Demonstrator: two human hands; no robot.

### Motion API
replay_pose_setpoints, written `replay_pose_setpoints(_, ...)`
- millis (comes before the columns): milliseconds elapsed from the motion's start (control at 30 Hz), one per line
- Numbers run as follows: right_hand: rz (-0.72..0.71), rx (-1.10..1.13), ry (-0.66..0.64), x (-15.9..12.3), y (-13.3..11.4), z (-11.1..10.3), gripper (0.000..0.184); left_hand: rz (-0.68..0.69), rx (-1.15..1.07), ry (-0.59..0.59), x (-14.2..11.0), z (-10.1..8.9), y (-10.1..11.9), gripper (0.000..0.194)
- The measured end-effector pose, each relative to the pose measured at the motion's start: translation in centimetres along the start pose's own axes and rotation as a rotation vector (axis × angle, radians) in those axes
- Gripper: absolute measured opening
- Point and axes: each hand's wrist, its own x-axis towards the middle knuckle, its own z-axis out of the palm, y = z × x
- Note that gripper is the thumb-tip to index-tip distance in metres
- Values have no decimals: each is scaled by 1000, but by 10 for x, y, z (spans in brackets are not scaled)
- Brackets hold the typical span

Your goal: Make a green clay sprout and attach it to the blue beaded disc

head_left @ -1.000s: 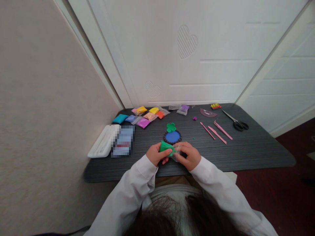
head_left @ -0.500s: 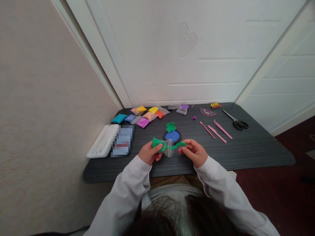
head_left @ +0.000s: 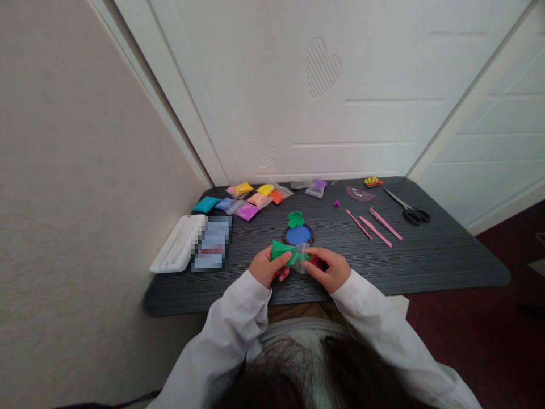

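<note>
Head view: my left fingers (head_left: pixel 281 261) are clamping green packet (head_left: pixel 281 250), apparently steadying it; right fingers (head_left: pixel 315 272) are pinching its clear end (head_left: pixel 300 264); pink tools (head_left: pixel 376 232) lying aside, likely leaving room.

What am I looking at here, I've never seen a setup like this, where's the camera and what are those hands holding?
There's no machine: these are one person's bare hands, seen by a camera worn on their head, looking forward and down. The left hand holds a green packet; the right hand has its fingers at the packet's clear end. On the dark table, just beyond, lie a blue disc with a dark, bumpy rim and a green clover shape. Colourful packets lie farther left; pink tools and scissors lie right.
</note>
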Motion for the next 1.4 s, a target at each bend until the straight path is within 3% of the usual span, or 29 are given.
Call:
replay_pose_setpoints(300, -3, 16, -52, 1, 1, 0, 18, -40, -7, -32, 0, 5, -2, 29)
replay_pose_setpoints(667, 219, 477, 115, -3, 32, -46, 34, -41, -226, 130, -2, -6, 13, 30)
replay_pose_setpoints(867, 314, 511, 100, -6, 37, -45, 25, -64, -300, 154, -1, -11, 15, 31)
replay_pose_setpoints(1100, 333, 284, 66, -5, 33, -39, 25, -53, -315, 150, -2, -10, 14, 28)
replay_pose_setpoints(1400, 308, -414, -27, 43, 45, -63, 15, -54, -316, 153, -2, -10, 14, 28)
